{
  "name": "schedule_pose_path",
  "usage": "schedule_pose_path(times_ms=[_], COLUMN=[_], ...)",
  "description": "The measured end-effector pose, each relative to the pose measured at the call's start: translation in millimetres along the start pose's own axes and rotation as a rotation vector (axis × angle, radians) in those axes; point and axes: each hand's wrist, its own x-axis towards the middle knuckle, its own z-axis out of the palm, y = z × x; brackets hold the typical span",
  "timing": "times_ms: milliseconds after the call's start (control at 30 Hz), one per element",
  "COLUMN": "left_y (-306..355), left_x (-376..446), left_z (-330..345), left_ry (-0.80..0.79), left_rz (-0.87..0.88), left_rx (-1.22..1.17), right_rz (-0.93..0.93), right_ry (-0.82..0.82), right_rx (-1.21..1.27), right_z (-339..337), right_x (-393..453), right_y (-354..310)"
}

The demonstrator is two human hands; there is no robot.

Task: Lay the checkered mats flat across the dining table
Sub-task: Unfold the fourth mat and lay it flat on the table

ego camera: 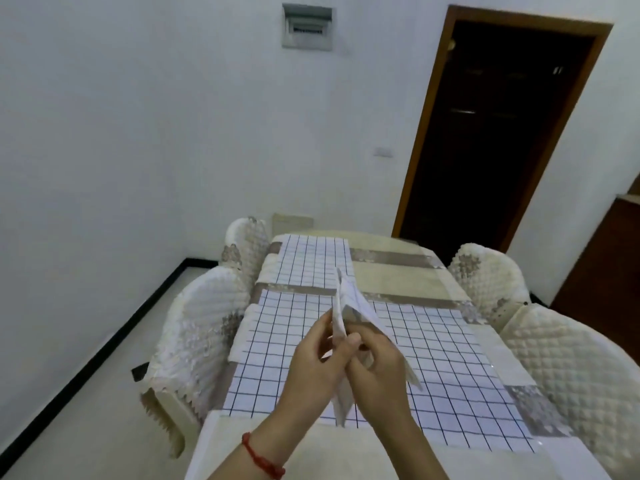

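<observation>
Left hand (313,355) first: it has a folded checkered mat (349,317) pinched between thumb and fingers, a red cord (263,457) round its wrist, and it holds the bundle up in the air above the tabletop (391,271), not resting on anything. Your right hand (375,367) sits just beside it, touching it at the fingertips, and its fingers are curled onto the same bundle from the other side, so both hands grip one mat. That mat is folded and standing on edge, with a loose flap (410,375) hanging off past your right hand; how many layers it has I cannot tell. Below both hands a large checkered mat (450,368) already lies flat, and beyond your left hand a second one (311,261) lies flat at the far side. Beyond your right hand, the far stretch of tabletop looks bare, so that is probably where this one belongs. To do the step well, find two free corners before you pull, or you will likely drag the fold into a twist. Draw your hands apart evenly, keep the mat clear of the laid one beneath so you don't ruffle it, then carry it forward and lower the far edge first. Line its grid up with the neighbours and smooth outward from the middle. Padded chairs (502,275) stand further out beyond your right hand; keep any overhang off them.
</observation>
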Motion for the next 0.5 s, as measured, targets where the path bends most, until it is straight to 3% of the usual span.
schedule_pose_path(times_ms=[100,200,333,500], left_y=[11,18,18,14], left_x=[3,10,15,15], left_z=[-3,-9,-13,-15], left_ry=[0.086,0.148,0.159,0.093], left_rz=[0.035,0.025,0.038,0.050], left_rx=[-0.078,-0.137,-0.050,0.035], right_rz=[-0.087,-0.025,0.104,0.186], right_ry=[-0.058,-0.043,0.047,0.227], right_rx=[0.005,0.104,0.249,0.158], right_z=[0,-1,1,0], right_x=[4,7,10,13], right_y=[-12,-15,-18,-18])
